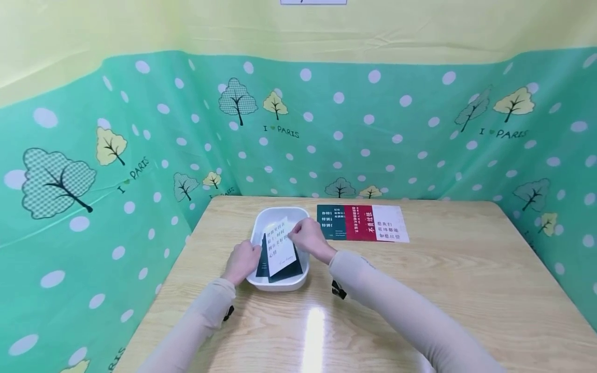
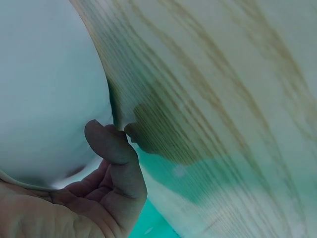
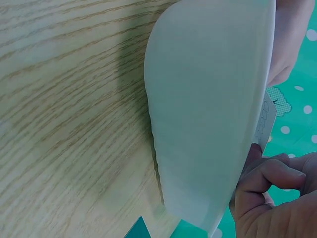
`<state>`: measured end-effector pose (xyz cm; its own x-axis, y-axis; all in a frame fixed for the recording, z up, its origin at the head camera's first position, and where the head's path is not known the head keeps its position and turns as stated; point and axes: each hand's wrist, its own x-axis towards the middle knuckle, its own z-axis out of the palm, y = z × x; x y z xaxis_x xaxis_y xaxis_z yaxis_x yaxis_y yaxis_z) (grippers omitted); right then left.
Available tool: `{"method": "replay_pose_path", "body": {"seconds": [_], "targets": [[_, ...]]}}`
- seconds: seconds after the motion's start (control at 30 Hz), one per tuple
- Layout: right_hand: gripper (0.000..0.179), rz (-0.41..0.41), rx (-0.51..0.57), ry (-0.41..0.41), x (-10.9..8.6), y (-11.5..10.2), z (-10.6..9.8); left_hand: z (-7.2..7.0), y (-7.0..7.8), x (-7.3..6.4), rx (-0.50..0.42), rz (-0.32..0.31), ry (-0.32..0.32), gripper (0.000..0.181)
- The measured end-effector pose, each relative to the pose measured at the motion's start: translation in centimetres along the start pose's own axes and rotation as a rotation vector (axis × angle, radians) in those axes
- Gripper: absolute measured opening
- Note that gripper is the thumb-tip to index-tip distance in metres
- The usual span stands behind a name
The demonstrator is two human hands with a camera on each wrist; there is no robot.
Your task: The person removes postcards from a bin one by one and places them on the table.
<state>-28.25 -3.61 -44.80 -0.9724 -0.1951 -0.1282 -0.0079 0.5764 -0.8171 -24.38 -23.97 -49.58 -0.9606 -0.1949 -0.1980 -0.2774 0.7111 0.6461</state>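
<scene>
A white plastic basin (image 1: 280,286) stands on the wooden table. Inside it lie dark cards (image 1: 290,272), overlapped by a white card (image 1: 279,249) with printed characters. My right hand (image 1: 311,237) reaches over the basin's right rim and pinches the white card at its right edge. In the right wrist view, the curled fingers (image 3: 262,183) are beside the rim, where a pale card (image 3: 265,119) sticks up. My left hand (image 1: 243,259) holds the basin at its left rim; the left wrist view shows its thumb (image 2: 111,144) against the outer wall, the other fingers partly hidden.
Right of the basin, a dark green card (image 1: 332,228), a red card (image 1: 360,223) and another white card (image 1: 391,223) lie side by side on the table (image 1: 420,290). A green and yellow patterned cloth (image 1: 322,114) hangs behind the table and along its sides.
</scene>
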Motion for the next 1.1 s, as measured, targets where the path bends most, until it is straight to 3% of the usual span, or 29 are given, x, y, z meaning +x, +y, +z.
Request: {"method": "replay_pose_path", "body": {"seconds": [0.43,1.1], "targets": [[0.008,-0.021,0.026,0.059,-0.6,-0.1,-1.6,0.0,-0.1,-0.1,0.031,-0.011,0.004,0.036],[0.012,0.052,0.119,0.085,-0.3,0.5,-4.3,-0.4,0.3,0.0,0.011,0.019,-0.001,0.04]]}}
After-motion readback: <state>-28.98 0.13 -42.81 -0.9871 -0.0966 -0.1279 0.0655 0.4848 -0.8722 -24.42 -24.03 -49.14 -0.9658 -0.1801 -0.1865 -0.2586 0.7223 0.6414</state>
